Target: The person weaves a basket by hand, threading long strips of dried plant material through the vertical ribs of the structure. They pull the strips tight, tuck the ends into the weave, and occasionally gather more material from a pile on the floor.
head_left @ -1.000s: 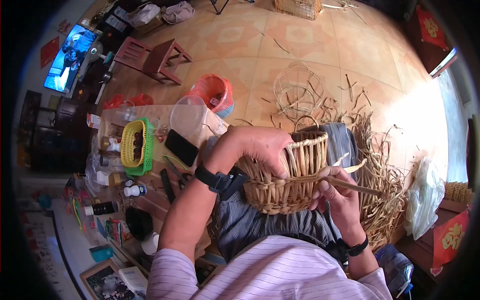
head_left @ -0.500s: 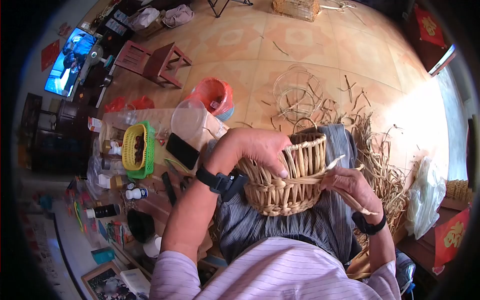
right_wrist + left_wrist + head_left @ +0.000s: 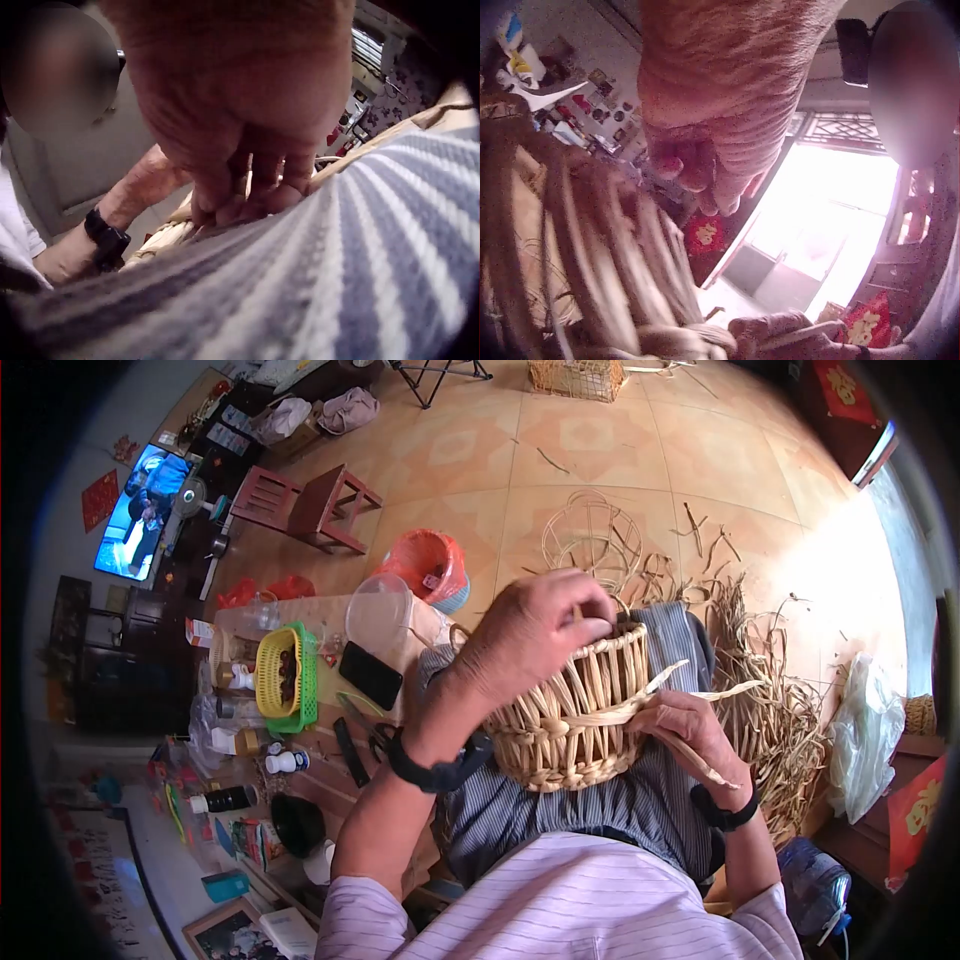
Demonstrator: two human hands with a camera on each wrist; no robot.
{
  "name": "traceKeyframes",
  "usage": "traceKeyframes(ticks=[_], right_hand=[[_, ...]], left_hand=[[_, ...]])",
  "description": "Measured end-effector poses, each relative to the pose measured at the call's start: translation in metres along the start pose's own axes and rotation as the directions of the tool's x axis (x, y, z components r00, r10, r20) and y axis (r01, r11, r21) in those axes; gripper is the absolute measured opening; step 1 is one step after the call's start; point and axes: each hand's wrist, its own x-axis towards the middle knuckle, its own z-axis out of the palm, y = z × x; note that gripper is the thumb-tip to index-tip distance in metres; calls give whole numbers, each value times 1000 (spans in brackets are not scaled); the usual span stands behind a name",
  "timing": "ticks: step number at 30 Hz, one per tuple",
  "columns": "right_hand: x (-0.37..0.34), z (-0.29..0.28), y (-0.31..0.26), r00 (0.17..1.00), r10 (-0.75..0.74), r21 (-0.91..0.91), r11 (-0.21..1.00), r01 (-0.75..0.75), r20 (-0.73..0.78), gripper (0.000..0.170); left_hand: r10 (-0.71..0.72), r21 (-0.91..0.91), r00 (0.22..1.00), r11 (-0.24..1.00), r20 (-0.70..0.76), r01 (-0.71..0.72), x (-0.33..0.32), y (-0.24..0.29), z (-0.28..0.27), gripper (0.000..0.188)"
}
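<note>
A woven basket (image 3: 568,750) of pale plant strands rests on the striped cloth (image 3: 500,810) over the lap; its ribs fill the lower left of the left wrist view. The left hand (image 3: 540,635) is above the rim, its fingers loosely bent; the left wrist view shows the left hand (image 3: 712,127) off the ribs with nothing visible in it. At the basket's right side the right hand (image 3: 690,728) pinches flat strands, with ends (image 3: 738,690) sticking out right and another hanging below. In the right wrist view the right hand (image 3: 240,135) has bent fingers against the weave.
A low table (image 3: 330,605) at left carries a black phone (image 3: 370,676), a yellow-green basket (image 3: 287,678) and bottles. Behind it stands a red-lined bucket (image 3: 428,565). Loose dry strands (image 3: 765,710) lie right, near a plastic bag (image 3: 862,740). A wire-like ring frame (image 3: 590,535) is on the floor.
The left hand has lifted off the basket's side to above the rim. The right hand first moved outward with the strand, then stayed at the basket's right side.
</note>
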Motion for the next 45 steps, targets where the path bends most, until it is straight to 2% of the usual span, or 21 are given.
traceKeyframes(ticks=[2,3,6,10,13,16,17,20,21,24,25,27,28,29,32,33,37,40,41,44,45], right_hand=[[-3,-1,-4,1000,-5,-108,994,5,2,24],[-3,0,-12,1000,-7,-88,996,5,-19,25],[-14,10,-11,999,8,-28,1000,-10,-54,23],[-16,5,-29,1000,21,-134,991,-18,18,27],[-16,5,-28,995,-100,-223,970,102,21,28],[-20,4,-29,988,-139,-298,942,152,65,31],[-21,4,-27,986,-152,-307,937,167,70,31],[-28,9,-26,986,-154,-305,938,165,61,33],[-30,10,-27,986,-161,-297,940,167,46,34],[-34,9,-30,993,-92,-267,957,109,75,34],[-35,8,-34,995,-64,-252,964,81,74,33],[-35,7,-37,998,-23,-193,981,35,61,31],[-35,7,-37,999,-12,-149,989,19,50,29],[-35,7,-38,999,1,-104,995,4,41,27],[-30,4,-51,993,112,174,979,-105,-32,25],[-31,7,-52,976,208,459,874,-159,-59,19],[-19,8,-49,964,248,690,715,-111,-102,31],[-4,12,-41,942,275,832,554,7,-191,27],[0,18,-38,920,317,848,529,28,-228,23],[6,15,-56,891,447,790,574,-215,-82,19],[9,20,-66,900,428,689,677,-257,-85,15]], left_hand=[[253,186,967,951,-16,-245,-2,21,15,13],[420,241,905,873,71,-425,0,24,25,11],[238,324,928,887,288,-328,0,17,51,13],[349,364,910,836,225,-411,6,10,62,22],[413,452,885,762,214,-465,12,7,78,22],[254,603,927,705,276,-373,-3,21,92,26],[302,633,914,660,270,-405,-12,27,91,28],[4,731,961,647,277,-214,-17,45,105,30],[77,742,954,611,290,-275,-22,44,105,29],[216,707,971,672,99,-221,-27,40,98,26],[214,662,976,726,39,-186,-30,40,89,14],[-82,295,994,950,-78,101,-40,50,70,8],[-241,79,967,965,-87,248,-45,53,62,6],[-348,-329,934,894,-84,304,-52,43,62,8],[-341,-793,927,603,-158,87,-72,16,62,13],[-373,-855,915,515,-152,68,-77,13,62,16],[-406,-876,883,483,-236,-12,-96,3,69,13],[-443,-909,849,405,-289,-98,-103,-1,77,23],[-399,-898,860,418,-318,-138,-104,-1,80,26],[-387,-859,855,497,-344,-120,-106,0,83,28],[-385,-846,847,516,-366,-131,-105,2,84,30]])
